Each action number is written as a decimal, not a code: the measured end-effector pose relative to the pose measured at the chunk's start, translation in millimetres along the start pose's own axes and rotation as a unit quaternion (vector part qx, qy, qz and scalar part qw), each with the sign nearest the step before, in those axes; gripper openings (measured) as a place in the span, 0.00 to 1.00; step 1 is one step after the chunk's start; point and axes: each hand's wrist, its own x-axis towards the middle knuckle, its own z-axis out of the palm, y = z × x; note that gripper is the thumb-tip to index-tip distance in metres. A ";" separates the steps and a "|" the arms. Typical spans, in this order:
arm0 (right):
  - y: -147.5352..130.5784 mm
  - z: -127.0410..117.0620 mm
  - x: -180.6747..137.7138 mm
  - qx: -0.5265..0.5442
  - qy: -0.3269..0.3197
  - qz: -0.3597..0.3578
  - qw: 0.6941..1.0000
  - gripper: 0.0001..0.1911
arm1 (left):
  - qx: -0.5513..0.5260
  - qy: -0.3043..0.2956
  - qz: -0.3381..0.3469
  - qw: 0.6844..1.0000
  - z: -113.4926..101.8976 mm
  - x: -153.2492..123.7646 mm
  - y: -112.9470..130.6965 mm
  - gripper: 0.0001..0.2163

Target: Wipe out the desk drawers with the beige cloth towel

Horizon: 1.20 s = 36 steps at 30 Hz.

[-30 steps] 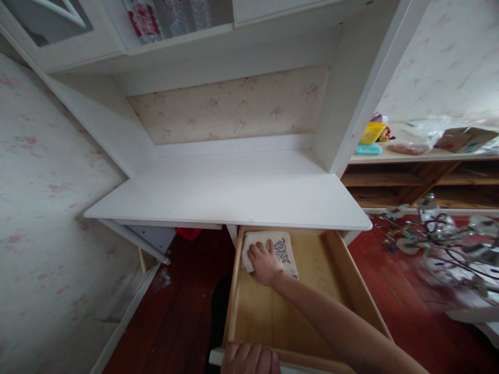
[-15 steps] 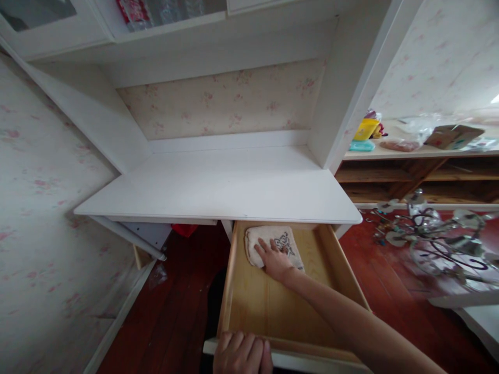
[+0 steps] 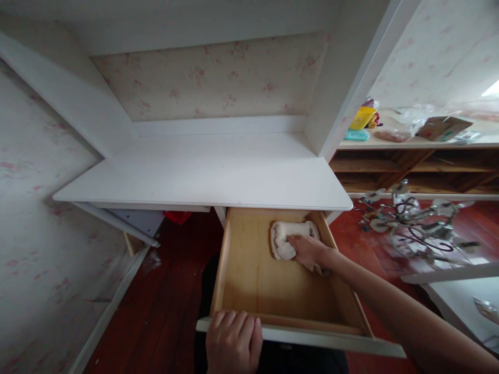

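The pale wooden drawer (image 3: 253,275), open under the white desk top (image 3: 210,171), is bare at its left and front. The cream terry cloth (image 3: 286,234) lies bunched in the back right corner, beside the right wall, grasped by the right hand (image 3: 310,250). The left hand (image 3: 234,340) curls over the drawer's white front edge.

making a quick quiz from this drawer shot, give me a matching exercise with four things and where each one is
Things:
1. left hand
2. right hand
3. cloth
4. yellow container

Places:
a. on the shelf off to the right
b. curled over the front edge of the open drawer
c. bunched in the drawer's far right corner
d. inside the drawer, holding the cloth

Pairs: 1-b, 2-d, 3-c, 4-a
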 end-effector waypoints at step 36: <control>-162.5 29.5 33.3 -0.026 -0.032 -0.187 0.982 0.26 | 0.038 0.100 0.008 0.994 19.5 -2.5 -4.7 0.12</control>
